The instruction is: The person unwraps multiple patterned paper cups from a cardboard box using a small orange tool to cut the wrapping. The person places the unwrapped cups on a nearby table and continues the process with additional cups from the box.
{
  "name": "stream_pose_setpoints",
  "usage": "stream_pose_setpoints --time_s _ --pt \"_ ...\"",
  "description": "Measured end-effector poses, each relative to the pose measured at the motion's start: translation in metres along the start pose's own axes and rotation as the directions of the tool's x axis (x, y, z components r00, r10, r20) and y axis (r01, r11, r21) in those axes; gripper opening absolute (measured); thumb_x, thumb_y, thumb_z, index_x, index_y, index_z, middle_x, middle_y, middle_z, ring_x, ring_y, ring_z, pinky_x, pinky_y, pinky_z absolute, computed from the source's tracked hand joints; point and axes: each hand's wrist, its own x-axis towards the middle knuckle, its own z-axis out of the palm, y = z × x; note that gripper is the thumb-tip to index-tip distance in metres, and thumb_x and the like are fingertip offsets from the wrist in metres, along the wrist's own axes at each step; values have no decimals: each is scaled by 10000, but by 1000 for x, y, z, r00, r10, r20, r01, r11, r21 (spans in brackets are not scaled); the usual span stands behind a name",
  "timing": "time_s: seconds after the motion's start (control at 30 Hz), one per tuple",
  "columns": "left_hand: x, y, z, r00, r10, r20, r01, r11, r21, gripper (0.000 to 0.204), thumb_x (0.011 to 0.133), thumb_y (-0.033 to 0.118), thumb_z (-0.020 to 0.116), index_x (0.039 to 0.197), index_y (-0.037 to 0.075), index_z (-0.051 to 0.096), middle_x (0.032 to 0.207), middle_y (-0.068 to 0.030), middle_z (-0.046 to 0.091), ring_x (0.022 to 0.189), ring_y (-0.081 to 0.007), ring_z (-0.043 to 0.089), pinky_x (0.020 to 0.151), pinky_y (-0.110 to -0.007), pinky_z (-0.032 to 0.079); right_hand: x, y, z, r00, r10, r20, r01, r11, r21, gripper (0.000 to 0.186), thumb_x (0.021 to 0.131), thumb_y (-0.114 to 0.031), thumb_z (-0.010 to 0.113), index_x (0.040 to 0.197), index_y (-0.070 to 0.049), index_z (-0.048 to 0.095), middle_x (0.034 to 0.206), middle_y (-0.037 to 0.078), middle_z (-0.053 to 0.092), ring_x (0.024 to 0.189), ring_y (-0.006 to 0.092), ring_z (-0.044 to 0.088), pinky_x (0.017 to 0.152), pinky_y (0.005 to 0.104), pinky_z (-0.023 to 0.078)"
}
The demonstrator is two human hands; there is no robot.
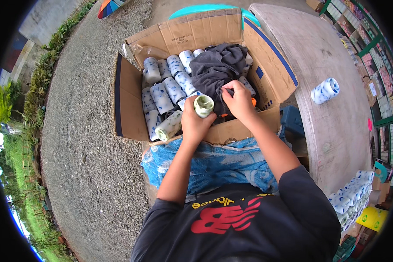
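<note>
- Grip, left point(194, 123): forearm angled forward and rightward, fingers clamped round green-and-white cylinder point(204, 106), end facing up.
- Grip, right point(238, 99): forearm angled forward and leftward, thumb and fingers pinched together on dark cloth point(218, 65).
- Dark cloth: bunched, extending forward from right grip, inside cardboard box point(133, 100).
- Blue-and-white cylinders point(161, 98): forward and left of left grip.
- Grey surface point(308, 50): right of right grip, bearing lone cylinder point(324, 91).

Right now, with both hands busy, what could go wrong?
1. The left hand holds a green-patterned cylinder over the cardboard box; a slip could knock it against the blue-patterned cylinders.
2. The right hand pinches the dark cloth, which lies over some cylinders; a hard tug might shift them.
</note>
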Motion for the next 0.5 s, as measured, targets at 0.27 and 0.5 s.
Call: stream_pose_setpoints --time_s 0.27,0.5 --pt "-7 4 3 998 60 -23 -54 980 190 512 607 89 749 1077 63 546 977 -141 596 908 -361 607 759 -422 500 -21 -26 -9 961 -202 186 160 962 220 143 794 -102 717 934 -70 718 970 99 651 882 256 635 784 352 508" --pt "-8 1 2 987 154 52 -162 946 279 492 622 123 754 1070 81 555 983 -118 621 903 -347 625 756 -411 504 -17 -23 -19 934 -132 331 150 988 -29 112 768 -51 686 875 -19 683 973 122 653 887 314 621 803 383 506"
